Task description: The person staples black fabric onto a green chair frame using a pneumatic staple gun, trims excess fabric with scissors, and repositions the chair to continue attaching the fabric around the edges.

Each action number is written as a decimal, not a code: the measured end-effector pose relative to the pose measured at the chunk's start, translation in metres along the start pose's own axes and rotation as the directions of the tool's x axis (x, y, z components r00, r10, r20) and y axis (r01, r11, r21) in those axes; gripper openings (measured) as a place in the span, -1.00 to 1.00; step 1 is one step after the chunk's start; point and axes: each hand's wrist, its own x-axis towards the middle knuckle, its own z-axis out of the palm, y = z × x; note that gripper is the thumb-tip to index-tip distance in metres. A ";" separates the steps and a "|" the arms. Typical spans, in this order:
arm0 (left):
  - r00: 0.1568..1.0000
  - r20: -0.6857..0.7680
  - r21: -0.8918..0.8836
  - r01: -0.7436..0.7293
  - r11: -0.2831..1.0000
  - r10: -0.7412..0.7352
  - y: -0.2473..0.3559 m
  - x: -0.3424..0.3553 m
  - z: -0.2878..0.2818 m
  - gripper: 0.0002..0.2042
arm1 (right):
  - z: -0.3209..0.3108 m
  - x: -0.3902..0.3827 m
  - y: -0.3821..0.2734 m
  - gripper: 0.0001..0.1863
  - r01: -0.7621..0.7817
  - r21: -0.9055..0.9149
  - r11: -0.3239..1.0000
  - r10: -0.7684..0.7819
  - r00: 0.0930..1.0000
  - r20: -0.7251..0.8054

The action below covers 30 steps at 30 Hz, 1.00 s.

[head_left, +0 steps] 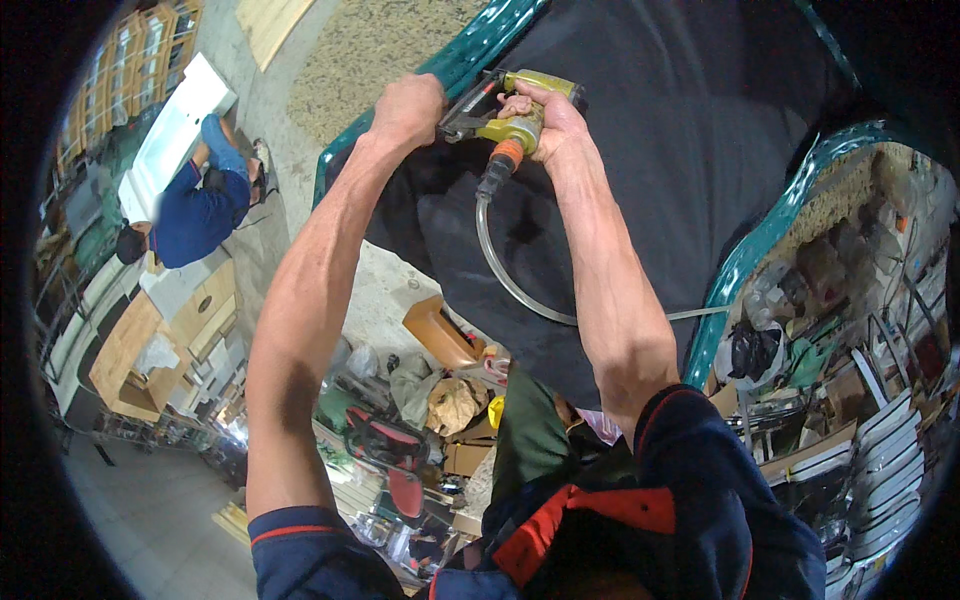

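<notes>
My right hand (548, 118) grips a yellow pneumatic staple gun (512, 118) with an orange fitting and a clear air hose (500, 262) looping down from it. The gun's nose rests against black fabric (680, 130) stretched over a piece of furniture with a glossy teal frame (470, 50). My left hand (408, 108) is closed just left of the gun, pressing or pinching the black fabric near the frame's edge. Both forearms reach up from the lower edge.
Another person in a blue shirt (200, 215) bends over a white panel (175, 130) at the left. Wooden cabinets (150, 340), cardboard boxes (440, 330), bags and clutter lie around. Stacked white chairs (880, 470) stand at the right.
</notes>
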 end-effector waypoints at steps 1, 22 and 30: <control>0.999 -0.010 0.000 -0.039 0.999 0.039 -0.002 0.000 0.000 -0.78 | 0.000 0.001 0.000 -0.76 0.001 0.002 1.000 -0.001 1.000 0.012; 0.974 -0.136 -0.072 0.170 0.983 -0.179 0.021 -0.044 -0.015 -0.82 | -0.021 -0.032 0.029 -0.59 -0.138 0.011 0.990 0.134 0.978 0.157; 0.980 -0.107 -0.188 0.143 0.972 -0.165 0.020 -0.057 -0.024 -0.76 | -0.026 -0.026 0.025 -0.67 -0.201 0.040 0.979 0.190 0.963 0.190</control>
